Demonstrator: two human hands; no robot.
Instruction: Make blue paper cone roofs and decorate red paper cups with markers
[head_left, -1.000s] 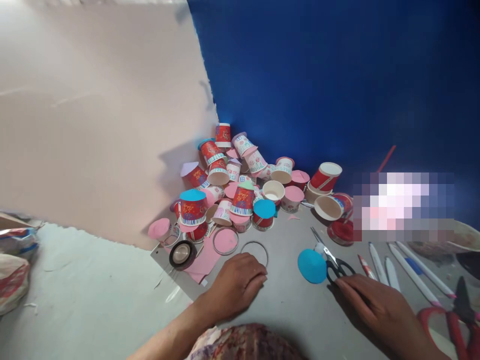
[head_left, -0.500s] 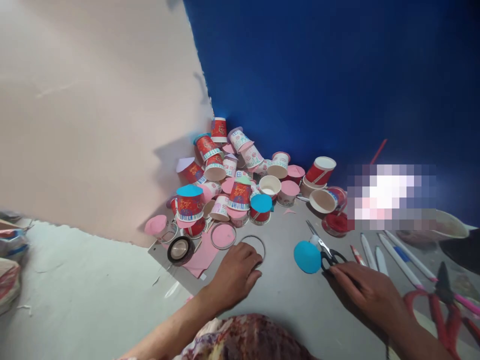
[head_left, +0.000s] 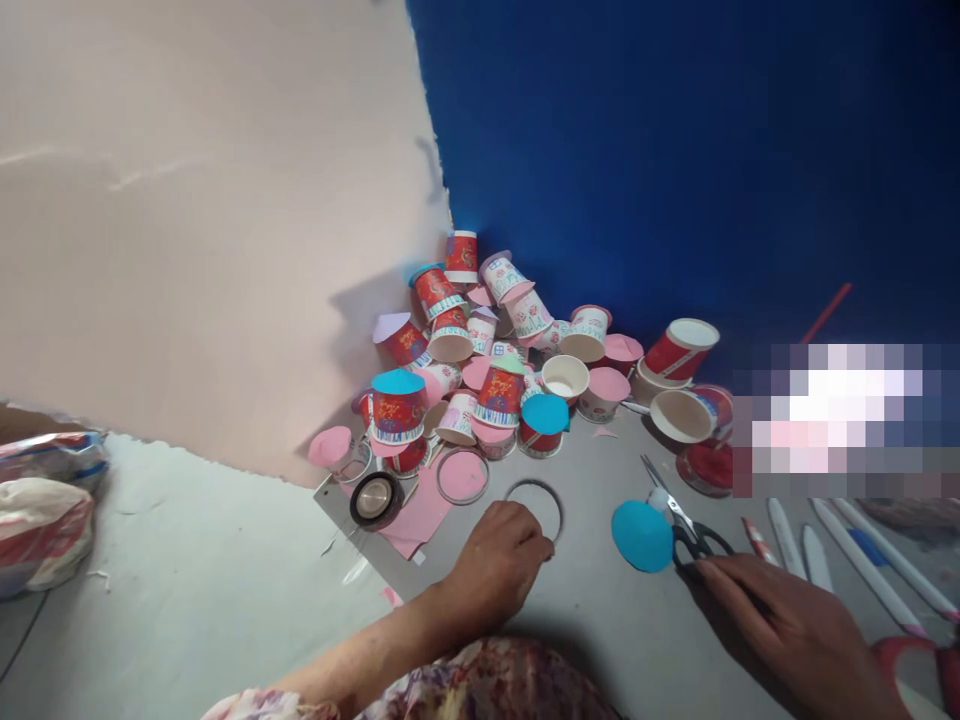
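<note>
My left hand (head_left: 504, 560) rests on the grey table, its fingers curled closed at the near edge of a thin grey ring (head_left: 559, 510). My right hand (head_left: 784, 620) has its fingers closed at the black handles of a pair of scissors (head_left: 694, 530), whose slightly parted blades point away from me. Beside the scissors lies a blue paper disc (head_left: 642, 537), with a small whitish piece near its upper edge. Another ring (head_left: 438, 480) lies on a pink sheet of paper (head_left: 409, 525), left of my left hand.
Decorated paper cups (head_left: 499, 390), many with coloured paper tops, are heaped against the walls. A black-rimmed round object (head_left: 375, 499) is near the left edge. Several markers (head_left: 786, 535) lie right, near a red ribbon roll (head_left: 705, 468). Bags (head_left: 56, 530) sit far left.
My view has swung left, so the things on the table appear farther right. Both hands keep nearly the same places, at the ring and the scissors.
</note>
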